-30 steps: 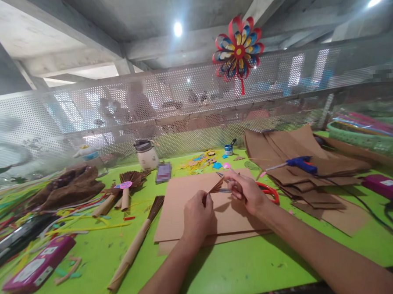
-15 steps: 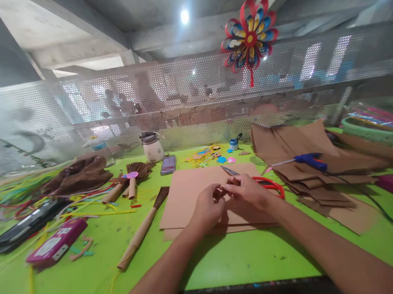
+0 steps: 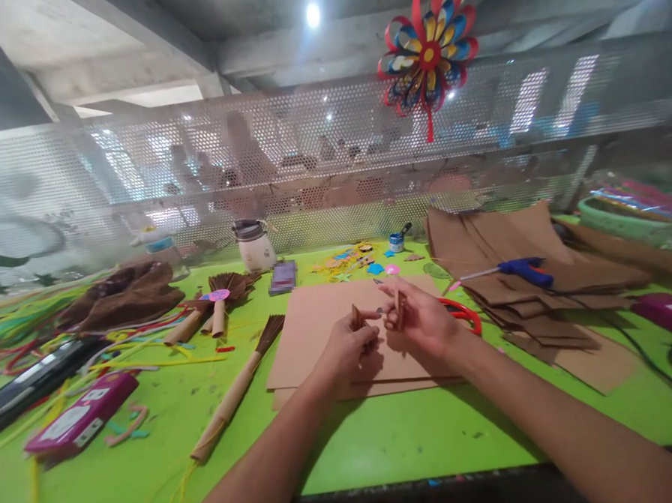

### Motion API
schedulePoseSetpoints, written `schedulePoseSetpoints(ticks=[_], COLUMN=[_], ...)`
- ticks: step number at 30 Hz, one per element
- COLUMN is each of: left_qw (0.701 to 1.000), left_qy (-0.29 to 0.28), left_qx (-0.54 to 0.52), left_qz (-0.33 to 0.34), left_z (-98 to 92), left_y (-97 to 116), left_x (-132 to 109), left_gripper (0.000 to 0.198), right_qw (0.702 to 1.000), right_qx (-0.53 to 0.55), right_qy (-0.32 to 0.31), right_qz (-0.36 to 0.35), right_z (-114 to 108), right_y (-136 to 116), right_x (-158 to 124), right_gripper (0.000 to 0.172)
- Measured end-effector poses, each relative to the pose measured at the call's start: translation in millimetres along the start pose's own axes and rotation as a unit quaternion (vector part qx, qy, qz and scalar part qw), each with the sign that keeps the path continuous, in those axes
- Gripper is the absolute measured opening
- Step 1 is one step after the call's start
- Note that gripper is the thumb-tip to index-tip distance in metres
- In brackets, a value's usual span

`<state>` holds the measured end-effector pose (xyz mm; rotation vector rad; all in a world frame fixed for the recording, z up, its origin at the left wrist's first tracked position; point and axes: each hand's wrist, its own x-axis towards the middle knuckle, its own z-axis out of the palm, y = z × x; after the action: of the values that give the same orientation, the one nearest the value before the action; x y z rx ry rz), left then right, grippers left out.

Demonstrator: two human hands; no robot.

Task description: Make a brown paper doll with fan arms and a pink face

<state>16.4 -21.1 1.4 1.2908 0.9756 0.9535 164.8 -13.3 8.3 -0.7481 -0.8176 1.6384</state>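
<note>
My left hand [image 3: 346,348] is closed around a small brown piece of card or paper [image 3: 356,315] that sticks up past the fingers. Opposite it, my right hand [image 3: 424,318] pinches a second small brown piece [image 3: 399,308] upright. A narrow gap separates the two pieces. Both hands hover over a stack of brown card sheets [image 3: 312,331]. Partly covered by my right hand, scissors with red handles [image 3: 468,316] lie on the stack, only the blade tip showing beyond the fingers.
The green table [image 3: 413,439] carries a rolled paper broom [image 3: 231,399] and purple staple-like boxes [image 3: 82,415] at left. Folded brown paper [image 3: 500,273] with a blue glue gun [image 3: 525,271] lies at right. A white jar [image 3: 255,247] and coloured scraps [image 3: 345,262] are behind.
My hands were together at the fingertips; now they are slightly apart, each showing a small brown piece. The right hand has turned palm more upward. The view has shifted slightly.
</note>
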Motion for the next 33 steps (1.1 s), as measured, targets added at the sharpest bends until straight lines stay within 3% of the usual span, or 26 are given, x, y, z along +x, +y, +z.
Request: schedulePoseSetpoints(ticks=[4, 10, 14, 20, 24, 29, 33], left_qw=[0.999, 0.983, 0.967, 0.917, 0.921, 0.927, 0.922], left_qy=[0.008, 0.061, 0.077, 0.123, 0.120, 0.148, 0.139], left_qx=[0.040, 0.161, 0.217, 0.338, 0.322, 0.299, 0.319], left_qz=[0.023, 0.069, 0.105, 0.170, 0.183, 0.170, 0.169], left_z=[4.0, 5.9, 2.3, -2.9, -5.3, -9.7, -10.7], left_y=[-3, -12, -12, -16, -16, -12, -12], left_x=[0, 4, 5, 3, 5, 7, 6], left_gripper=[0.026, 0.030, 0.030, 0.028, 0.031, 0.035, 0.033], right_qw=[0.997, 0.994, 0.994, 0.996, 0.998, 0.991, 0.986], right_qx=[0.073, 0.072, 0.066, 0.064, 0.039, -0.114, -0.148], right_qy=[0.023, 0.046, 0.009, -0.027, -0.018, 0.002, 0.001], right_qz=[-0.020, -0.070, -0.086, -0.064, -0.048, -0.077, -0.074], right_z=[-3, 3, 9, 17, 17, 12, 6], right_y=[3, 12, 14, 12, 12, 14, 19], right_x=[8, 7, 4, -2, -5, -5, -1], right_gripper=[0.024, 0.041, 0.048, 0.053, 0.046, 0.017, 0.019])
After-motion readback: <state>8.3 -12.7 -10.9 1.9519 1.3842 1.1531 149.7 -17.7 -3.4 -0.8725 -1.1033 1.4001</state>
